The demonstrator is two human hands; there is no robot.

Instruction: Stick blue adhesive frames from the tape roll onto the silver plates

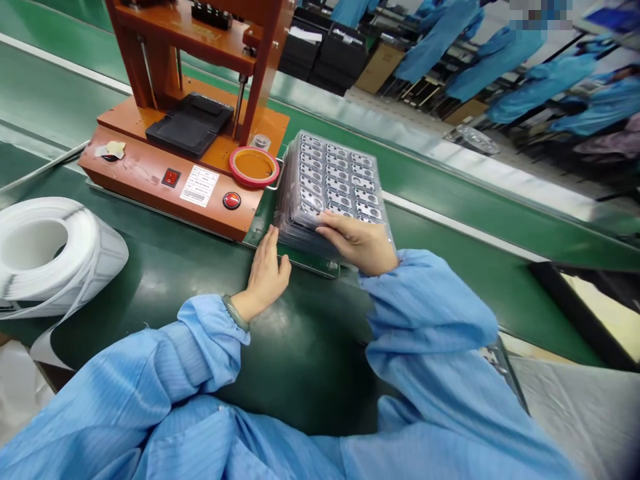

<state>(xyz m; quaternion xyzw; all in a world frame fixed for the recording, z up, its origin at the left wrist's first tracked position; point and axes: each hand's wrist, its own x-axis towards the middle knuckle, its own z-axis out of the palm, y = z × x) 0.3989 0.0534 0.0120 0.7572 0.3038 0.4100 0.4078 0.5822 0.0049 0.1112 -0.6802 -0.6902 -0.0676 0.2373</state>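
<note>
A stack of clear plastic trays (336, 175) stands in the middle of the bench, with rows of small flat silvery-black parts in the top one. My right hand (361, 244) pinches the near edge of the top tray between thumb and fingers. Just left of the stack's near corner is my left hand (267, 275), its fingers stretched out and holding nothing. Whether its fingertips touch the trays I cannot tell. An orange press machine (170, 180) sits behind and to the left, with a black fixture (193, 127) on its bed.
A roll of red-edged tape (254, 167) lies on the machine's front corner. At the left is a large roll of white labels (90, 260). A black-framed box (590, 313) stands at the right. People in blue coats (520, 53) are across the aisle.
</note>
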